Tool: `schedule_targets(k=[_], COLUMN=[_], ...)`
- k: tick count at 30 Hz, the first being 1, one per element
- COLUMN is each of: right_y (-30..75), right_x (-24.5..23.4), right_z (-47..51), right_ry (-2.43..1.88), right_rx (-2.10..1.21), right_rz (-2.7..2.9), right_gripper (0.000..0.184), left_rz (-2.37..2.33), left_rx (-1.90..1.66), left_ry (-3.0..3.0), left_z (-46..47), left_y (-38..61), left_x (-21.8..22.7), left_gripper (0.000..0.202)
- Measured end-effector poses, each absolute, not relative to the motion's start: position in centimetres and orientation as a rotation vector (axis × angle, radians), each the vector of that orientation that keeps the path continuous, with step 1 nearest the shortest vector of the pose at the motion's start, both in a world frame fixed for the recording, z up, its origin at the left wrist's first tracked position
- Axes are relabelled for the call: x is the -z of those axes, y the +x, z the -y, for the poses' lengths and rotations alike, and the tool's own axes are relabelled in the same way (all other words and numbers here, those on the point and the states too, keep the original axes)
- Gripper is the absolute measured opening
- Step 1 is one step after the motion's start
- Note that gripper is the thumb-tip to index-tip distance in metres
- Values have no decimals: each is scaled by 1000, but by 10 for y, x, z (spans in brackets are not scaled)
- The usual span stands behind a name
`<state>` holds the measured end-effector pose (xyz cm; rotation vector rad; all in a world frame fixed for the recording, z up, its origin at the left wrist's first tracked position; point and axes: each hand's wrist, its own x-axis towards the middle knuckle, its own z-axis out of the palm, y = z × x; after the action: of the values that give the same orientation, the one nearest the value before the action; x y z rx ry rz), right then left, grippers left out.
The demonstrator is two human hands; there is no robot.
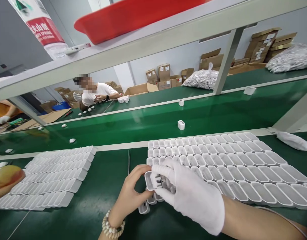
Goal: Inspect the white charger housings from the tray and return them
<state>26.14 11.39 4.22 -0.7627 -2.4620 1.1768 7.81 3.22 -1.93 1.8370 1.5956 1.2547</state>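
My bare left hand [133, 190], with a beaded bracelet on its wrist, pinches a small white plastic case [148, 181] between thumb and fingers. The case is tilted, its open side partly showing. Close against it, my white-gloved right hand [186, 190] grips a white plastic part with metal pieces [159, 181]; the fingers hide much of this part. I cannot tell whether the part is inside the case's opening. Under and behind my hands, rows of white open cases [233, 173] stand on the green table [98, 206], some near ones with small dark slots.
More rows of white cases [55, 176] stand at left, beside a yellow-red rounded thing [7, 180]. Beyond runs a green belt [143, 120] carrying scattered white parts. An overhead shelf holds a red tray [133, 20] and a bottle [40, 26]. A co-worker [98, 91] sits opposite.
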Motion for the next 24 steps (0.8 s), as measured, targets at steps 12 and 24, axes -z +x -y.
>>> schedule_targets(k=[12, 24], right_y=[268, 283], right_x=[-45, -24], right_z=[-121, -133], right_ry=[-784, -567], right_rx=[-1169, -1297], right_rz=[2399, 2172], right_gripper=[26, 43], left_rz=[-1592, -1549], left_rx=[-1317, -1453], left_ry=[1895, 1979], left_z=[-32, -30], left_y=[80, 86], left_x=[18, 16], left_gripper=[46, 61])
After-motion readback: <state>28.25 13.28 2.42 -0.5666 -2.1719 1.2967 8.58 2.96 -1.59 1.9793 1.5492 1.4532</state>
